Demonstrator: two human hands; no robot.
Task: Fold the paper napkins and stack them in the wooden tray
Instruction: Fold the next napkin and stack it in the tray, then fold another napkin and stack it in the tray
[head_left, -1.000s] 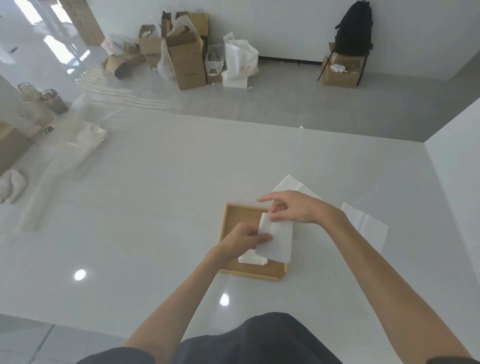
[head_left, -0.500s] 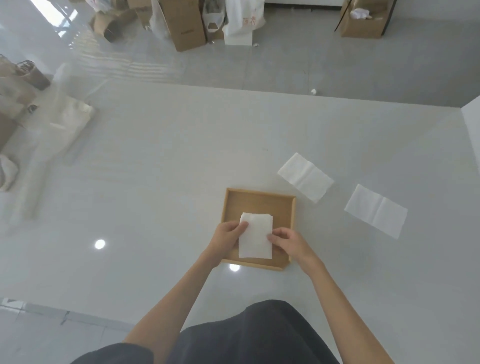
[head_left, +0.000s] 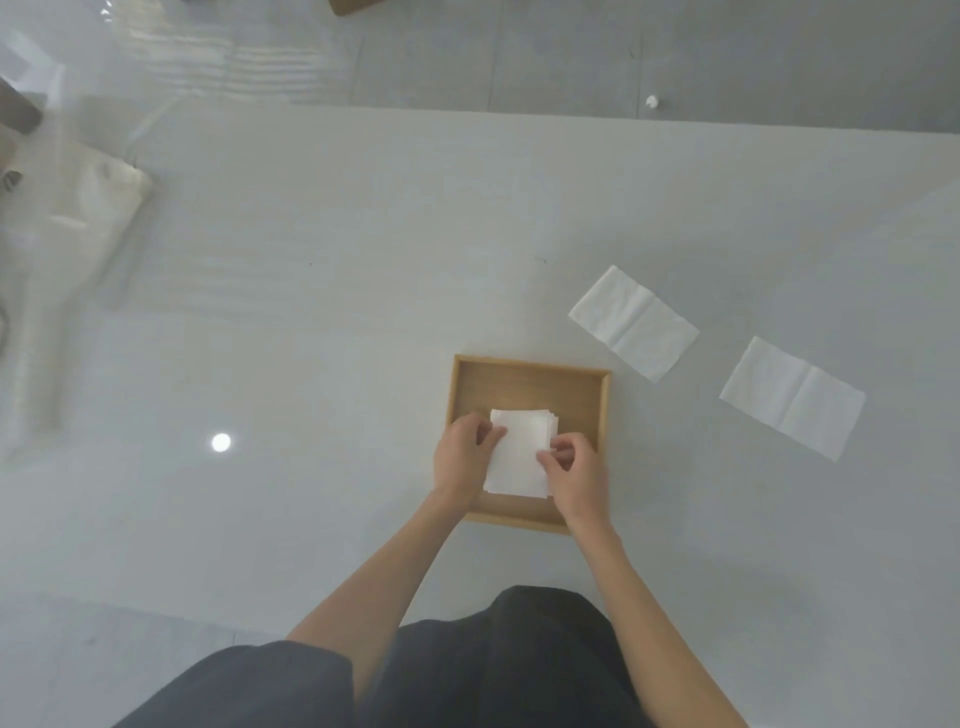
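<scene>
Item: wooden tray (head_left: 529, 371), near table (head_left: 337, 312) edge, directly before me. Contents: folded napkin stack (head_left: 519, 452), nearer half of tray, far half bare.

Hands: my left hand (head_left: 462, 460) has curled fingers pinching the stack's left edge; my right hand (head_left: 576, 470) pinches its right edge with thumb and fingertips — both closed on paper.

Step, as I judge it: squaring the top napkin onto the pile.

Remaining: near unfolded napkin (head_left: 634, 323) and far unfolded napkin (head_left: 792, 397), flat, right of tray, apart from each other.

Next calls for letting go, then reaching right over the tray wall — open tabletop all round.
</scene>
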